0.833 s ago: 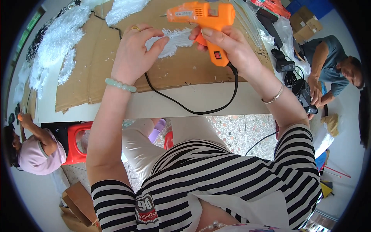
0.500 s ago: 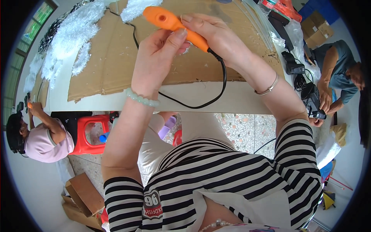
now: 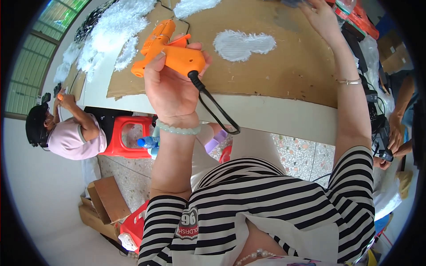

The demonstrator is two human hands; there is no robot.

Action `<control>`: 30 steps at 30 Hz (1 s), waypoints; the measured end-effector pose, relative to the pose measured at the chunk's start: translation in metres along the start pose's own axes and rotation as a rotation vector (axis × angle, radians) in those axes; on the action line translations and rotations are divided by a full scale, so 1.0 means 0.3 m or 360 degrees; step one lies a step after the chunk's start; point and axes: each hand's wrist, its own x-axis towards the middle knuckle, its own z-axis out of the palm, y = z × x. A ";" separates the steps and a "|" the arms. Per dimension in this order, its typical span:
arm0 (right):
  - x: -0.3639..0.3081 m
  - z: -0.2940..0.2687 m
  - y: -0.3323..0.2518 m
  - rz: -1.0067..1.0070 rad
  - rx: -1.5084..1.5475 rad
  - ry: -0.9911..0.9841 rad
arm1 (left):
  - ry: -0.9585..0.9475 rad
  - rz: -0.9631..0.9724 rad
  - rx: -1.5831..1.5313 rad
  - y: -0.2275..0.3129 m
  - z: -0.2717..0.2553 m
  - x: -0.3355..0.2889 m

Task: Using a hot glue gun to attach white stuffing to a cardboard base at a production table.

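Observation:
My left hand (image 3: pixel 175 84) is closed around an orange glue gun (image 3: pixel 177 57), held over the front left of a cardboard sheet. A black cord (image 3: pixel 217 108) loops down from its handle past the table edge. My right arm reaches to the far right, and my right hand (image 3: pixel 323 20) has its fingers stretched out at the top of the view. Their tips are beside or touching a dark greyish thing (image 3: pixel 290 2), which is partly cut off. A white fringed piece (image 3: pixel 242 44) lies on the cardboard (image 3: pixel 266 77) between my hands.
White fluffy material (image 3: pixel 111 35) is heaped at the left, with more (image 3: pixel 193 6) at the far edge. A clear bottle (image 3: pixel 344 8) stands at the far right. One person (image 3: pixel 73 137) sits left beside a red stool (image 3: pixel 128 137); another's hands (image 3: pixel 395 133) handle black devices on the right.
My right hand has let go of the glue gun and moved to the far right. My left hand now holds the gun alone, turned, and the white fringed piece has come into sight.

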 end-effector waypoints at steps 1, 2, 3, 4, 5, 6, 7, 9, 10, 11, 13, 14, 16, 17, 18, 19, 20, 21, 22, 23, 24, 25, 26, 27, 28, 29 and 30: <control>0.001 0.014 0.094 -0.0245 -0.0732 0.0083 | 0.0036 0.0017 -0.0067 0.003 -0.006 -0.003; -0.015 0.033 0.197 -0.0287 -0.0925 0.0137 | 0.0050 0.0028 -0.0045 -0.002 -0.009 -0.005; -0.056 0.062 0.172 0.0060 -0.1023 -0.0024 | 0.0157 0.0051 -0.0129 -0.006 -0.024 -0.010; -0.075 0.074 0.207 0.0148 -0.1234 -0.0215 | 0.0246 0.0065 -0.0227 -0.007 -0.033 -0.012; -0.059 0.093 0.271 0.0202 -0.1140 -0.0338 | 0.0259 0.0016 -0.0334 -0.005 -0.045 -0.006; -0.058 0.089 0.294 0.0201 -0.1047 -0.0311 | 0.0274 0.0015 -0.0316 -0.010 -0.059 -0.005; -0.049 0.076 0.305 0.0197 -0.1011 -0.0292 | 0.0123 -0.0011 -0.0414 -0.004 -0.066 -0.011; -0.036 0.072 0.312 0.0193 -0.0962 -0.0277 | -0.0042 -0.0050 -0.0548 0.004 -0.073 -0.016; -0.034 0.075 0.310 0.0214 -0.0979 -0.0251 | -0.0036 -0.0047 -0.0536 0.009 -0.077 -0.022; -0.034 0.077 0.307 0.0234 -0.0997 -0.0222 | -0.0068 0.0004 -0.0489 0.014 -0.081 -0.029; -0.037 0.075 0.302 0.0288 -0.1043 -0.0248 | -0.0101 0.0062 -0.0440 0.021 -0.083 -0.035; -0.039 0.069 0.297 0.0343 -0.1098 -0.0273 | -0.0048 0.0057 -0.0452 0.026 -0.081 -0.041; -0.042 0.058 0.284 0.0397 -0.1058 -0.0248 | 0.0007 0.0071 -0.0457 0.041 -0.075 -0.057; -0.036 0.053 0.280 0.0459 -0.1026 -0.0228 | 0.0022 0.0089 -0.0363 0.049 -0.070 -0.067; -0.027 0.044 0.279 0.0449 -0.1021 -0.0223 | 0.0036 0.0104 -0.0271 0.056 -0.066 -0.077; -0.013 0.031 0.281 0.0532 -0.0884 -0.0159 | 0.0037 0.0116 -0.0271 0.064 -0.064 -0.085; 0.001 0.021 0.283 0.0613 -0.0747 -0.0097 | -0.0002 0.0155 -0.0157 0.071 -0.062 -0.094; 0.015 0.013 0.286 0.0603 -0.0745 -0.0094 | -0.0042 0.0193 -0.0044 0.079 -0.059 -0.100; 0.030 0.007 0.287 0.0434 -0.0568 0.0097 | -0.0041 0.0203 -0.0047 0.086 -0.052 -0.104; 0.045 -0.001 0.289 0.0265 -0.0390 0.0285 | -0.0024 0.0231 0.0094 0.093 -0.043 -0.107; 0.057 0.000 0.243 0.0246 -0.0377 0.0279 | 0.0006 0.0266 0.0242 0.102 -0.043 -0.115; 0.060 -0.013 0.159 0.0138 0.0015 0.0349 | 0.0019 0.0284 0.0243 0.113 -0.040 -0.121; 0.055 -0.026 0.080 0.0032 0.0405 0.0413 | 0.0049 0.0311 0.0272 0.120 -0.040 -0.119; 0.048 -0.047 0.012 0.0015 0.0415 0.0409 | 0.0079 0.0343 0.0303 0.130 -0.037 -0.120; 0.033 -0.067 -0.049 -0.0024 0.0692 0.0207 | 0.0087 0.0355 0.0301 0.133 -0.041 -0.119; 0.010 -0.083 -0.104 -0.0059 0.0960 0.0002 | 0.0092 0.0372 0.0242 0.131 -0.047 -0.114; -0.016 -0.084 -0.170 -0.0073 0.0970 -0.0003 | 0.0102 0.0398 0.0193 0.133 -0.053 -0.110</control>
